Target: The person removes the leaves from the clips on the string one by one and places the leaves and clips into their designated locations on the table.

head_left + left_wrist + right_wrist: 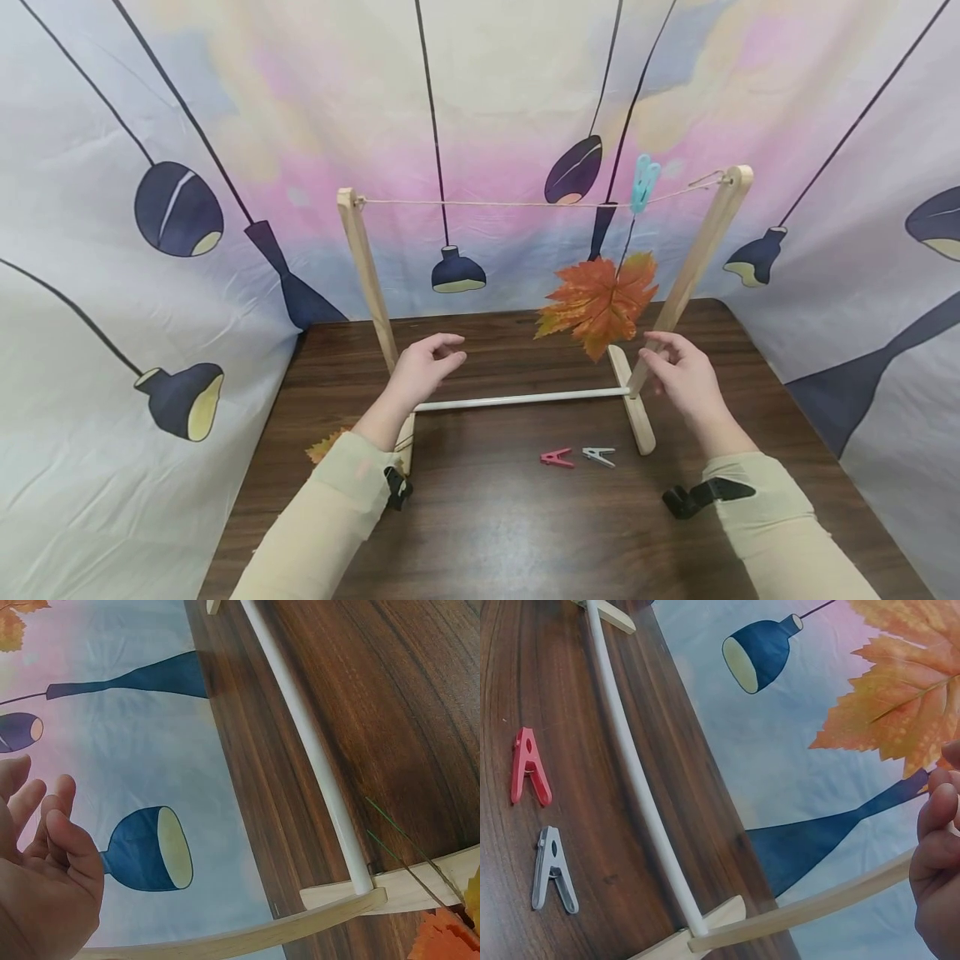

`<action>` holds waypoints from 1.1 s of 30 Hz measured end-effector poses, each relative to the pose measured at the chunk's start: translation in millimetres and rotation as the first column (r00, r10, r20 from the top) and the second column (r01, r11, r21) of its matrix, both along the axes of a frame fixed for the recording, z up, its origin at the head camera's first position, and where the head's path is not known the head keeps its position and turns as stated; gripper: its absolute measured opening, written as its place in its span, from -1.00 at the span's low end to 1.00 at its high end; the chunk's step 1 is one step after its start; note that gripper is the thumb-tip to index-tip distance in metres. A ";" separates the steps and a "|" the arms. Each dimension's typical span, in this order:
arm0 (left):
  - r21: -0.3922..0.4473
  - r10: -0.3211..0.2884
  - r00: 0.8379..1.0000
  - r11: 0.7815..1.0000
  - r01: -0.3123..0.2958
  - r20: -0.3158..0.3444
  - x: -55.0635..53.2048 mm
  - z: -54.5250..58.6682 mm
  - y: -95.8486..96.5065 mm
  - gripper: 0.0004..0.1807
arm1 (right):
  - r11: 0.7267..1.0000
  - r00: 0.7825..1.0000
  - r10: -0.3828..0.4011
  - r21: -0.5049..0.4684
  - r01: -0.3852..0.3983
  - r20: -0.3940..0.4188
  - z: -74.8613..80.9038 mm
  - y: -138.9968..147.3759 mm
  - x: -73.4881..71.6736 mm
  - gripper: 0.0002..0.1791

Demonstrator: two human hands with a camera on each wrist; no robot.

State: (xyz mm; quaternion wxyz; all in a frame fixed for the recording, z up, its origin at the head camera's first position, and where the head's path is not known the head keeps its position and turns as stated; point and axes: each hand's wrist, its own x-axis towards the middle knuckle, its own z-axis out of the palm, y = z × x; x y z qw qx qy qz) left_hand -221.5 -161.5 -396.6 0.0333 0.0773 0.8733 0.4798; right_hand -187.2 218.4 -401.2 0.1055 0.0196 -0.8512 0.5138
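An orange maple leaf [603, 302] hangs by its stem from a light-blue clothespin [643, 185] on the string [487, 202] of a wooden frame. My right hand [684, 371] is beside the right post [701, 250], below and to the right of the leaf, its fingers loosely bent with nothing held. In the right wrist view its fingertips overlap the leaf's [907, 697] lower edge. My left hand [423, 367] hovers near the left post [367, 279], fingers relaxed and holding nothing. A red clothespin [557, 457] and a grey-white clothespin [599, 456] lie on the table.
A white rod [525, 399] joins the frame's two feet low over the dark wood table [487, 517]. More leaves [450, 934] with thin stems lie by the left foot [406, 446], partly hidden behind my left forearm. A lamp-patterned cloth [495, 100] stands behind.
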 end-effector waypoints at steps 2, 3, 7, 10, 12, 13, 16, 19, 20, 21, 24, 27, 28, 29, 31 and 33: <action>0.005 0.000 1.000 1.000 0.000 -0.006 -0.3 1.5 0.7 -0.66 | 1.000 1.000 0.002 0.002 -0.002 -0.002 1.7 0.2 -0.4 -0.59; 0.008 0.000 1.000 1.000 0.000 -0.010 -0.6 2.1 0.8 -0.65 | 1.000 1.000 0.005 0.004 -0.005 -0.002 2.8 0.1 -0.6 -0.58; 0.007 -0.001 1.000 1.000 0.001 -0.031 -2.3 5.2 1.9 -0.65 | 0.999 1.000 0.026 0.031 -0.026 0.004 8.6 -0.9 -1.0 -0.55; -0.003 0.000 0.999 1.000 0.000 -0.053 -3.5 7.9 3.5 -0.66 | 0.998 0.999 0.041 0.037 -0.042 0.006 15.1 -2.4 -1.1 -0.54; -0.005 -0.002 0.998 1.000 0.002 -0.066 -4.1 9.0 5.5 -0.66 | 0.999 0.999 0.046 0.004 -0.046 0.003 19.8 -2.7 -1.6 -0.56; -0.003 -0.002 0.998 1.000 0.002 -0.067 -4.1 9.4 6.6 -0.66 | 0.999 0.999 0.047 -0.014 -0.047 0.001 22.0 -2.7 -2.0 -0.57; 0.012 -0.005 0.998 1.000 0.006 -0.069 -3.9 9.6 9.9 -0.66 | 0.997 0.999 0.044 -0.059 -0.044 -0.004 27.3 -1.9 -3.2 -0.59; 0.019 -0.007 0.997 1.000 0.008 -0.074 -3.6 10.3 11.3 -0.66 | 0.997 0.999 0.042 -0.069 -0.043 -0.010 30.7 -0.8 -3.2 -0.59; 0.019 -0.007 0.997 1.000 0.008 -0.075 -3.4 10.8 11.5 -0.66 | 0.997 0.999 0.042 -0.068 -0.043 -0.012 31.6 -0.5 -3.1 -0.59; 0.021 -0.006 0.997 1.000 0.007 -0.072 -3.4 11.6 11.5 -0.66 | 0.997 0.999 0.044 -0.069 -0.045 -0.013 32.3 -0.2 -2.9 -0.59; 0.033 -0.003 0.999 0.999 0.005 -0.055 -3.5 15.1 11.7 -0.66 | 0.996 0.999 0.049 -0.075 -0.050 -0.014 34.2 0.3 -2.7 -0.59; 0.030 -0.004 0.999 1.000 0.005 -0.043 -4.6 19.8 13.0 -0.65 | 0.994 0.999 0.051 -0.094 -0.052 -0.015 36.4 0.6 -2.5 -0.60; 0.026 -0.007 0.999 1.000 0.008 -0.042 -5.1 21.4 13.3 -0.65 | 0.993 0.998 0.053 -0.100 -0.054 -0.016 37.4 0.6 -2.5 -0.60; 0.020 -0.009 0.999 1.000 0.010 -0.045 -5.5 23.2 13.7 -0.65 | 0.992 0.998 0.055 -0.109 -0.057 -0.017 38.3 0.5 -2.5 -0.61; 0.011 -0.014 0.999 1.000 0.015 -0.052 -6.5 26.6 14.7 -0.64 | 0.990 0.998 0.061 -0.124 -0.063 -0.019 40.4 0.5 -2.6 -0.62; 0.016 -0.019 0.998 1.000 0.020 -0.060 -7.2 30.2 15.4 -0.64 | 0.989 0.997 0.066 -0.130 -0.069 -0.027 42.6 0.4 -3.0 -0.62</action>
